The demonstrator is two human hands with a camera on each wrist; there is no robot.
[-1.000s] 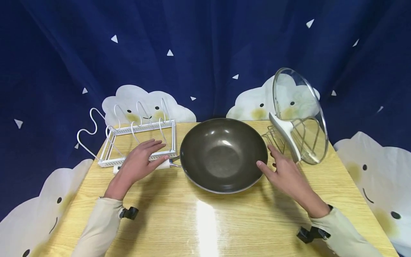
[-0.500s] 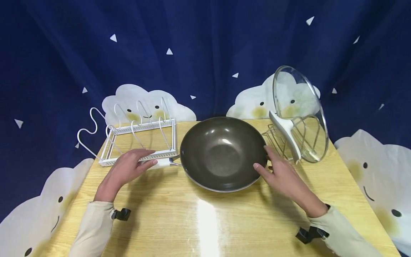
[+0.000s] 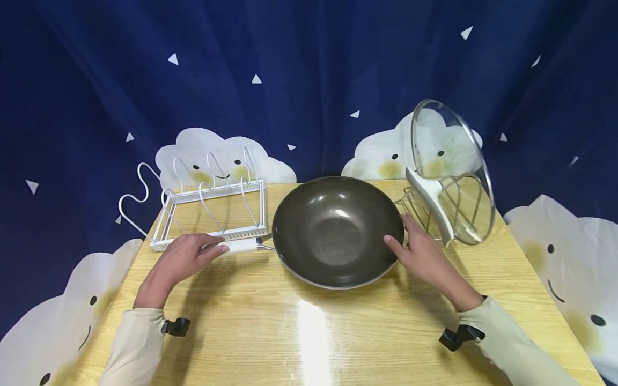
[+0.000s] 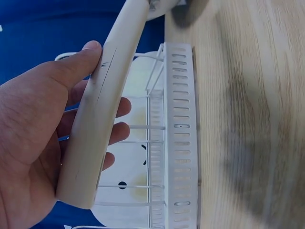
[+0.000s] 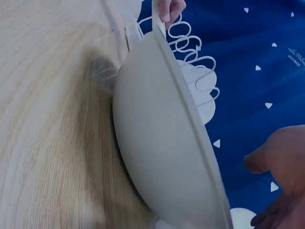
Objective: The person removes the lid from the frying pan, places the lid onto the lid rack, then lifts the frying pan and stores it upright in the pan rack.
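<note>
A dark wok (image 3: 335,238) sits on the wooden table, its inside facing up and its light handle (image 3: 243,246) pointing left. My left hand (image 3: 175,264) grips that handle near its end. In the left wrist view, the thumb (image 4: 86,58) lies along one side of the handle and the fingers curl round the other. Beside the wok's right rim is my right hand (image 3: 428,260), its thumb over the edge in the head view. The right wrist view shows the wok's pale outer side (image 5: 157,129) and a gap between rim and thumb (image 5: 259,160).
Behind the handle stands a white rack (image 3: 236,233) with several wire loops. At the right, a glass lid (image 3: 454,134) with a white handle (image 3: 431,201) leans upright in a wire stand (image 3: 416,214). A dark blue curtain (image 3: 309,80) hangs behind the table (image 3: 251,332).
My left hand has moved down and left along the handle and closed round it. The right hand has moved slightly at the rim. The wok has stayed in nearly the same place.
</note>
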